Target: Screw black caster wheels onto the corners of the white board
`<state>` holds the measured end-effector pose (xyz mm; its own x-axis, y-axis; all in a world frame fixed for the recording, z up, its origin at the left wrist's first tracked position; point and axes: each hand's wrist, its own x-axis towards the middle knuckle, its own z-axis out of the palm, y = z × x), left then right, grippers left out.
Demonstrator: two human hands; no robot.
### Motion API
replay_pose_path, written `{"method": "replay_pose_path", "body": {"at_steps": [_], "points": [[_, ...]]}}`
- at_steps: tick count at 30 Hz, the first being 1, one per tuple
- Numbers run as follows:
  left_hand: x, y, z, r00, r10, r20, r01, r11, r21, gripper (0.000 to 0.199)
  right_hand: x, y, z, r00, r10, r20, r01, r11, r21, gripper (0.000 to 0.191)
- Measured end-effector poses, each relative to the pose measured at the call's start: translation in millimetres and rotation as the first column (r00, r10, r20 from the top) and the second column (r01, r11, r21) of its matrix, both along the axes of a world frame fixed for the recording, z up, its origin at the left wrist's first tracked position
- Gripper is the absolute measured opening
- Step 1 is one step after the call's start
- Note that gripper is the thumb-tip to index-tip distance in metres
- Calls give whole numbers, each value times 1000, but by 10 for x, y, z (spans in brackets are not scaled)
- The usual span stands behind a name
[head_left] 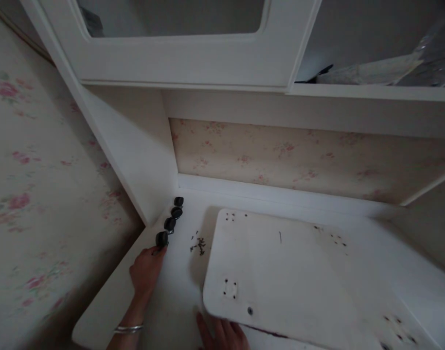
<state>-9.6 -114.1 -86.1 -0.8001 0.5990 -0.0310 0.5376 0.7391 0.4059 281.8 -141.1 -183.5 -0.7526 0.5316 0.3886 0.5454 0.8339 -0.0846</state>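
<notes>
My left hand (146, 270), with a silver bangle on the wrist, reaches to the nearest black caster wheel (162, 238), its fingers closed at the wheel's metal base. Behind that one, further caster wheels (170, 223) stand in a line toward the back wall. To the right of the row lies a loose heap of small dark screws (199, 245). A white board (280, 272) with rounded corners lies flat, showing groups of screw holes near its corners. At the board's front edge rests my right hand (224, 335), fingers stretched and partly apart, cut off by the frame's bottom.
The white desktop (178, 301) carries everything. Above it hangs a cabinet with a glass-panelled door (186, 63); an open shelf (375, 91) on the right holds plastic-wrapped items. A white side panel (134, 141) stands left, beside a floral-papered wall (28, 170).
</notes>
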Motion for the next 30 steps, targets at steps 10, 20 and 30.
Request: {"method": "replay_pose_path", "body": {"at_steps": [10, 20, 30], "points": [[-158, -3, -16, 998, -49, 37, 50, 998, -34, 48, -278, -148, -14, 992, -124, 26, 126, 970, -207, 89], [-67, 39, -13, 1000, -4, -6, 3, 1000, -10, 51, -520, -74, 164, 980, -168, 108, 194, 932, -305, 74], [-48, 30, -25, 1000, 10, -4, -10, 997, 76, 45, -526, -173, 189, 990, -126, 67, 138, 966, -218, 78]]}}
